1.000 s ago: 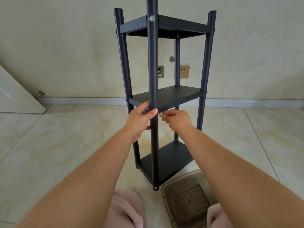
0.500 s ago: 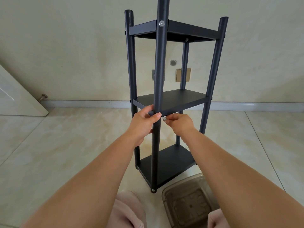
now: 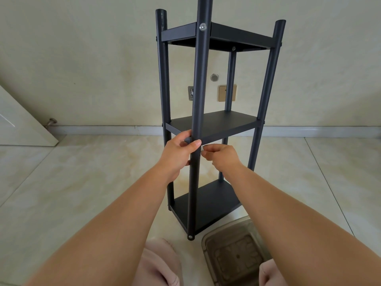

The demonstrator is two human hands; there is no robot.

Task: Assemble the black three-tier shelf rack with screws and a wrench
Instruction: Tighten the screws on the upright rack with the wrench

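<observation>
Rack (image 3: 214, 124) upright on the tiled floor (image 3: 82, 182), just in front of your knees, near the wall (image 3: 82, 58) and well short of done only at one joint by the look of it; your left hand (image 3: 179, 153) curls round the front post (image 3: 198, 120) at the height of the middle shelf (image 3: 222, 122), thumb over the post's face; your right hand (image 3: 221, 155) sits just beside the post on its right, fingertips pinched together on something small and pale, likely a screw, though it is too small to name for certain; no wrench is in view

To seat this joint well, hold the post steady with the left hand so its hole lines up with the shelf's edge; start the screw by hand, square to the post, and turn it lightly until the thread catches before any tool goes on; if it binds early, back it out and try again rather than force it; a screw head (image 3: 203, 27) already shows on the same post at the top shelf (image 3: 218, 36), a fair guide to how flush this one should sit

The rack's long axis runs vertical, posts up, three shelves level across it; one corner points toward you, the bottom shelf (image 3: 206, 205) low by a clear tray (image 3: 233, 250) on the floor
</observation>
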